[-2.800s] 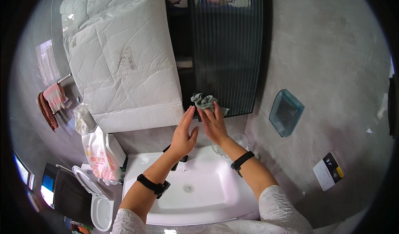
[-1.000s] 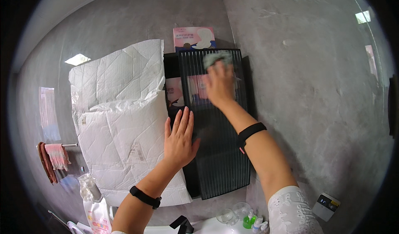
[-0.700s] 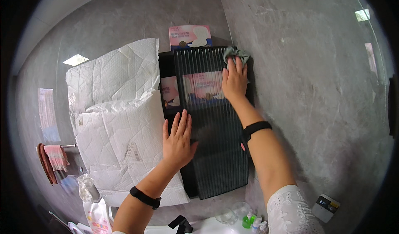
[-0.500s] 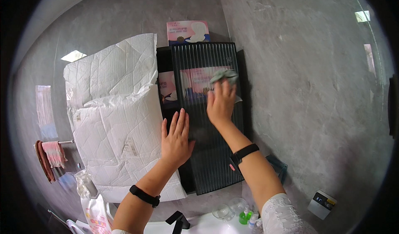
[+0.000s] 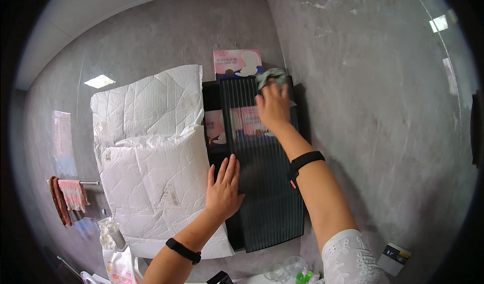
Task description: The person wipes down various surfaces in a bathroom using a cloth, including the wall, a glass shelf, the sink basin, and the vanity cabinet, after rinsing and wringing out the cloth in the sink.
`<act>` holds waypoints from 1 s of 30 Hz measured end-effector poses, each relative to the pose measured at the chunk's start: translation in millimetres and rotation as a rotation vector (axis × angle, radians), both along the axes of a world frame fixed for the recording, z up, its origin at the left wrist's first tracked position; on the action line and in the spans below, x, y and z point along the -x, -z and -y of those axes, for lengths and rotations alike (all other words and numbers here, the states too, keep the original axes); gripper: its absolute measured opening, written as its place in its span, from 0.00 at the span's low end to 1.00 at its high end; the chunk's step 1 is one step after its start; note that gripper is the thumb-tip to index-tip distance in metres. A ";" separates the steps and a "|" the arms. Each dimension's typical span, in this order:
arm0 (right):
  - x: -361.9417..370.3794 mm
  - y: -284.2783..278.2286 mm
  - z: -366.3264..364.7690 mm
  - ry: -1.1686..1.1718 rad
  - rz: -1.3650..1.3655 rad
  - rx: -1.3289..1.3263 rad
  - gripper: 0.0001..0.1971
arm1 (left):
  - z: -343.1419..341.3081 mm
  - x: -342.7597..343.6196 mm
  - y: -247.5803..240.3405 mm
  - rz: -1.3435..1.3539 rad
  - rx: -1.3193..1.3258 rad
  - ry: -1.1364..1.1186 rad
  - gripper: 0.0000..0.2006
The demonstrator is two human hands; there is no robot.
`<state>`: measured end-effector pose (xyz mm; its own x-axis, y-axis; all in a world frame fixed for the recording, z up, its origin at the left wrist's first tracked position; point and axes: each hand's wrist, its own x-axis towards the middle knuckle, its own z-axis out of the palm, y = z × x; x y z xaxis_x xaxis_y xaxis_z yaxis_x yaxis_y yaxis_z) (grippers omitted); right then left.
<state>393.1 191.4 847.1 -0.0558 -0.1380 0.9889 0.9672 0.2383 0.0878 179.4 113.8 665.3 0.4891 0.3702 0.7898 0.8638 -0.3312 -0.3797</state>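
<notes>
My right hand (image 5: 275, 105) presses a crumpled grey-green cloth (image 5: 272, 76) under its fingertips against the upper right of a dark, ribbed see-through cabinet door (image 5: 272, 198). Flat on the door's left edge, about halfway down, lies my left hand (image 5: 223, 191), fingers stretched upward and holding nothing. Behind the ribbed panel, pink boxes (image 5: 249, 121) show through. Another pink box (image 5: 216, 125) sits uncovered in the black gap left of the door. White quilted wrapping (image 5: 151, 178) covers the cabinet's left side, close to my left hand.
A pink and blue box (image 5: 237, 63) stands on top of the cabinet. Grey stone-look wall (image 5: 383, 107) rises at the right. Below are a black tap (image 5: 220, 278), glass bowls (image 5: 285, 269) and a green bottle (image 5: 303, 277). Towels (image 5: 74, 196) hang on a rail at left.
My right hand has slid the cloth up the door to its top right area. My left hand stays against the door's left edge. The view has tilted upward, so everything sits lower.
</notes>
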 end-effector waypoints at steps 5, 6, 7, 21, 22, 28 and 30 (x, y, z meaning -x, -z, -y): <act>-0.3 -1.2 13.1 -0.152 0.315 0.002 0.23 | 0.3 4.5 2.9 0.022 0.028 -0.050 0.50; -11.1 -5.7 13.7 -0.101 0.138 -0.011 0.23 | 0.9 2.3 0.5 0.014 0.006 -0.042 0.50; -23.7 -6.3 7.6 -0.052 -0.042 -0.017 0.23 | 1.8 -1.7 -0.2 -0.015 0.008 -0.030 0.50; -15.2 0.9 -3.2 -0.040 -0.243 -0.180 0.19 | 3.4 -5.6 -1.1 -0.028 -0.045 0.023 0.50; 7.7 1.3 -1.7 -0.045 -0.301 -0.134 0.19 | 2.0 -4.8 -0.9 -0.021 -0.035 0.015 0.50; 34.5 7.1 13.0 -0.283 0.376 -0.115 0.18 | -0.5 0.8 1.4 0.009 -0.025 -0.036 0.52; 14.3 5.9 22.9 -0.288 0.151 0.053 0.19 | -1.1 3.7 0.4 -0.014 -0.035 -0.037 0.52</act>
<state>378.7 168.5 841.2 -0.1682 -0.1177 0.9787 0.8363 0.5085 0.2049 175.8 115.0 664.9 0.4870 0.3608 0.7954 0.8695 -0.2859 -0.4027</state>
